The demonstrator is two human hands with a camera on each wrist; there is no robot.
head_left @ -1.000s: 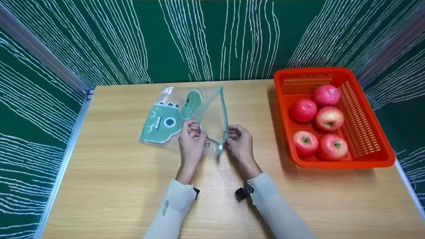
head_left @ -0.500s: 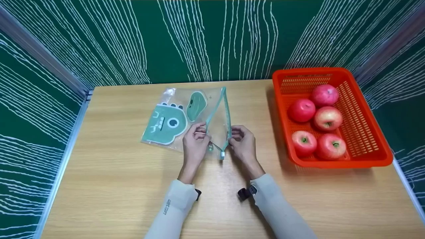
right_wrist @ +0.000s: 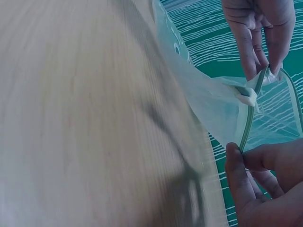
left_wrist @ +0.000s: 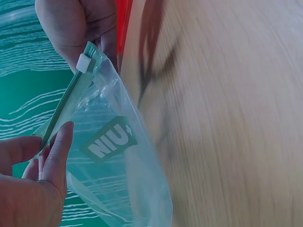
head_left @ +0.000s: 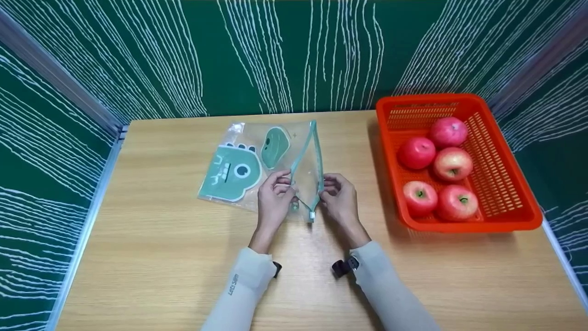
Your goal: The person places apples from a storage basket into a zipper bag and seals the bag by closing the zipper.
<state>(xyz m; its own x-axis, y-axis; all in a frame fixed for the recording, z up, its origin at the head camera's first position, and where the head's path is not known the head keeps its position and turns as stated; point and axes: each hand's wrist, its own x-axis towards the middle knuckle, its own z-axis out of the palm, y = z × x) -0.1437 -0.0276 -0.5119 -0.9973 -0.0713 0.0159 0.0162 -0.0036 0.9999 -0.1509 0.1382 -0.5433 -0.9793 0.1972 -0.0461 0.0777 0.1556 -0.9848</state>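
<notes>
A clear zipper bag (head_left: 250, 204) with a green cartoon monster print lies on the wooden table, its mouth facing right and spread into a narrow diamond. My left hand (head_left: 274, 200) pinches the green rim on the mouth's left side. On the opposite side, my right hand (head_left: 341, 197) pinches the other rim between thumb and fingers. The white zipper slider (left_wrist: 84, 63) sits at the near end of the track, between both hands. In the right wrist view the right hand (right_wrist: 265, 182) grips the green strip below the slider. Nothing shows inside the bag's mouth.
An orange-red plastic basket (head_left: 510, 225) stands at the right of the table. Several red apples (head_left: 459, 203) lie in it. Green walls with white streaks (head_left: 294, 55) enclose the back and sides of the table (head_left: 151, 266).
Both hands have shifted slightly right, drawing the bag with them. The two rims have come apart into a more even diamond, and the left rim is straighter. The basket stays put.
</notes>
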